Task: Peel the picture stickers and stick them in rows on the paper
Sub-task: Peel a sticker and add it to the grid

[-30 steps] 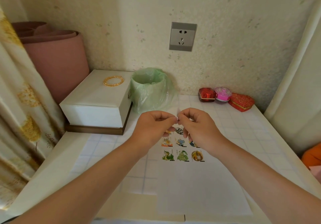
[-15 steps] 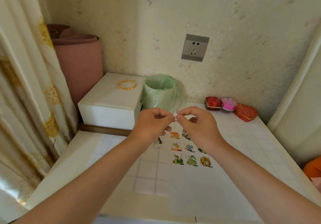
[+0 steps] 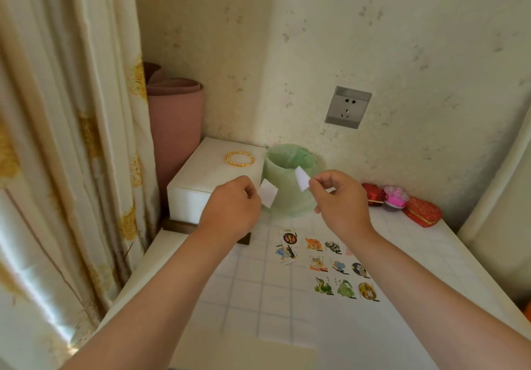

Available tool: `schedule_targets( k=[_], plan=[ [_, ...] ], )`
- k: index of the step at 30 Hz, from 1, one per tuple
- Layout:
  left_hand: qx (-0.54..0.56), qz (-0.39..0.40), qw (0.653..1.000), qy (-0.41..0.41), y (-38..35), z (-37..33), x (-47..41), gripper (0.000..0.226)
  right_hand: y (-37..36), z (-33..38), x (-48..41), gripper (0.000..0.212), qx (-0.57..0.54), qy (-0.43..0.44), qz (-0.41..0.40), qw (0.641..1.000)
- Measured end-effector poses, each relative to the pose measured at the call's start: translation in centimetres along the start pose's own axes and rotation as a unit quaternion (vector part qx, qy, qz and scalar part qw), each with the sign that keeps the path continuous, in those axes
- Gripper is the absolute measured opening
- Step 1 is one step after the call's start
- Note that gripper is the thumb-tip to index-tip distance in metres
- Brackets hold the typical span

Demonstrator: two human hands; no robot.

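No legible txt, nos. or brands. The picture stickers [image 3: 337,264] on the paper [image 3: 359,329], approx 5 o'clock from frame ctr, have tiny dark marks by the animal pics, too small & blurred to read. At 11-12 o'clock of them, the left white slip [image 3: 268,195] & right white slip [image 3: 302,178] show blank faces.

Left arm: is reaching in from 7 o'clock
Left hand [image 3: 232,208]: is pinching the lower white slip [image 3: 268,195], sticking out at 3 o'clock
Right arm: is reaching in from 4 o'clock
Right hand [image 3: 342,200]: is pinching the upper white slip [image 3: 302,178], sticking out at 10 o'clock
Hands: are hovering apart
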State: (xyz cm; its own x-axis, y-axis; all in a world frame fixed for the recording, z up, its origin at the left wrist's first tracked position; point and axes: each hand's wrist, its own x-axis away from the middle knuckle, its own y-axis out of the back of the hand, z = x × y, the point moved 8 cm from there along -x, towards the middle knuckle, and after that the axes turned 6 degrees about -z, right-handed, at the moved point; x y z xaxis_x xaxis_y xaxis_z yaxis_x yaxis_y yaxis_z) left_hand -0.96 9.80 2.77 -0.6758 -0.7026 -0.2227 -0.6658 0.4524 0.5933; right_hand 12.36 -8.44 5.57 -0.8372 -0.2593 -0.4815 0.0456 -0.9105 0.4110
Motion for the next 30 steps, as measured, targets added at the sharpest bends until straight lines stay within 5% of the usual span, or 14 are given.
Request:
schedule_targets(
  k=[7, 13, 20, 30],
  plan=[
    [0.064, 0.016, 0.998, 0.017, -0.2, 0.9, -0.6, 0.014, -3.7, 0.9, -7.3, 0.012, 0.171, 0.062, -0.017, 0.983],
    [0.088, 0.025, 0.996, 0.014, -0.6, 0.7, -1.0, 0.014, -7.6, -0.2, -9.5, 0.018, 0.328, 0.09, 0.086, 0.936],
    [0.179, 0.052, 0.982, 0.039, -1.3, -0.3, -0.5, 0.011, -4.6, 1.8, -4.6, 0.023, 0.074, 0.024, 0.089, 0.993],
    [0.22, 0.118, 0.967, 0.058, -4.1, -3.4, 3.0, 0.009, 1.9, -1.0, 1.1, 0.005, -0.082, -0.112, 0.087, 0.987]
  ],
)
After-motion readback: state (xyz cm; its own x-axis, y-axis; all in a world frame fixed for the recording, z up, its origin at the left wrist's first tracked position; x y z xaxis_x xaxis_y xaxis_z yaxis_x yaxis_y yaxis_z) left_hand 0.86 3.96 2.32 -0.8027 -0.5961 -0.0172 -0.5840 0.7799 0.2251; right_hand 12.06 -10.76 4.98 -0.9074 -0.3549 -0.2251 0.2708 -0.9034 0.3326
